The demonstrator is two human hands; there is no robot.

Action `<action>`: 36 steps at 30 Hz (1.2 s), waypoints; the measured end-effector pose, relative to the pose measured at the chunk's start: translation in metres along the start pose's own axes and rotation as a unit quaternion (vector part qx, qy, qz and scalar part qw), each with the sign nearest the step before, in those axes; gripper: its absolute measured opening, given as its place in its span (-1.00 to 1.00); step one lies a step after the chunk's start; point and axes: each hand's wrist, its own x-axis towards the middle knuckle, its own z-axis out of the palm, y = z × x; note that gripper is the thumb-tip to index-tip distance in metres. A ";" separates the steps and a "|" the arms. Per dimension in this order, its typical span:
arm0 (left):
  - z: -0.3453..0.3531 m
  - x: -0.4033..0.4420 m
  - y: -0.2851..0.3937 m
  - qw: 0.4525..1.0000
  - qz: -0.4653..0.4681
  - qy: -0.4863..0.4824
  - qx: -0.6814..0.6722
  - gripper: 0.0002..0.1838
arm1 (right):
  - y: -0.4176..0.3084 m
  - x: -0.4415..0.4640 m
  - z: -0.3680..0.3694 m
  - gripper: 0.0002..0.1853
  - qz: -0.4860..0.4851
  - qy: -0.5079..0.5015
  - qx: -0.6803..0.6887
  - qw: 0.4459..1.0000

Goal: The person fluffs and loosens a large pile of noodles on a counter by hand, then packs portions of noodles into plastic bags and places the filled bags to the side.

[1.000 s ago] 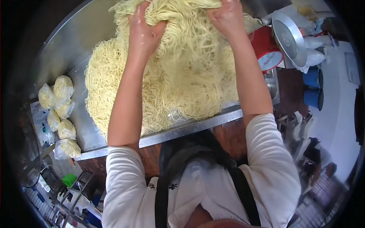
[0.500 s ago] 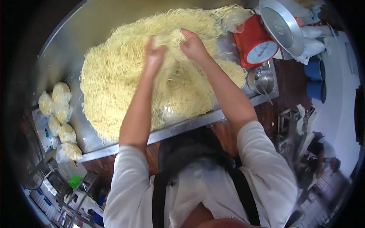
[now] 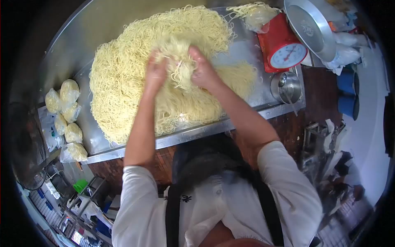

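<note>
A broad heap of pale yellow noodles (image 3: 119,90) covers much of the metal tabletop. Above its middle, a loose bunch of noodles (image 3: 180,68) is lifted between my two hands, smeared by motion at the top. My left hand (image 3: 156,75) grips the bunch on its left side, fingers curled and partly blurred. On the other side my right hand (image 3: 202,71) is closed around the strands, thumb side up. Below my hands, more strands hang or lie over the near part of the heap; motion blur hides where they part.
A red dial scale (image 3: 282,45) with a round metal pan (image 3: 310,29) stands at the right. Near it are a metal pot (image 3: 286,87) with a ladle and a bagged portion (image 3: 260,18). Several bagged noodle portions (image 3: 70,90) lie at the left. The table's metal edge (image 3: 197,131) runs before me.
Both hands have come down and nearer to me with the bunch. Noodles at the heap's right side have shifted left, baring more metal beside the scale. The view has shifted slightly.
</note>
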 end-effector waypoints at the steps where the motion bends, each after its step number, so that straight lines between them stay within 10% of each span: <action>1: -0.022 0.011 -0.006 0.996 0.054 0.019 -0.062 -0.25 | -0.012 -0.018 -0.013 -0.16 -0.034 -0.001 0.053 0.998; 5: -0.078 0.021 -0.062 0.957 0.159 0.099 0.223 -0.29 | 0.005 -0.076 -0.092 -0.03 0.085 -0.004 -0.358 0.930; 8: 0.009 -0.022 -0.090 0.960 0.110 -0.042 0.253 -0.30 | 0.118 -0.108 -0.033 -0.17 0.087 0.013 -0.296 0.951; 9: 0.055 -0.025 -0.130 0.907 0.196 0.057 0.368 -0.30 | 0.123 -0.095 0.008 -0.25 0.048 0.050 -0.226 0.972; 11: 0.071 -0.038 -0.069 0.987 -0.023 -0.130 0.087 -0.45 | 0.117 -0.079 0.019 -0.41 -0.008 0.093 -0.108 0.990; 13: 0.076 -0.060 -0.079 0.976 0.060 -0.201 0.062 -0.43 | 0.065 -0.054 -0.040 -0.56 -0.042 0.118 -0.018 0.992; 17: -0.010 -0.049 0.001 0.930 0.030 -0.343 0.127 -0.35 | 0.038 -0.073 -0.181 -0.38 0.153 -0.053 -0.353 0.921; 19: -0.039 -0.025 0.001 0.977 0.057 -0.098 0.182 -0.28 | 0.044 -0.064 -0.181 -0.25 0.154 -0.124 -0.481 0.854; 23: 0.060 -0.063 -0.071 0.927 0.084 -0.124 0.343 -0.20 | 0.101 0.033 -0.075 -0.17 -0.039 -0.013 -0.424 0.905; 26: 0.072 -0.061 -0.110 0.983 0.003 -0.160 0.086 -0.17 | 0.140 0.055 0.020 -0.20 -0.101 -0.042 -0.463 0.880; 27: 0.063 -0.057 -0.112 0.987 0.054 -0.029 0.147 -0.13 | 0.114 0.049 0.019 -0.20 -0.105 -0.072 -0.436 0.891; 28: 0.026 -0.062 -0.035 0.992 -0.096 -0.038 0.066 -0.14 | 0.075 0.035 0.007 -0.20 -0.081 -0.109 -0.386 0.912; 31: -0.041 -0.082 0.040 0.975 0.097 0.062 -0.192 -0.34 | -0.036 -0.020 -0.026 -0.21 0.158 -0.207 -0.250 0.932; 36: -0.077 -0.088 0.071 0.973 0.192 0.113 -0.069 -0.47 | 0.039 -0.047 0.037 -0.16 0.149 -0.196 -0.184 0.952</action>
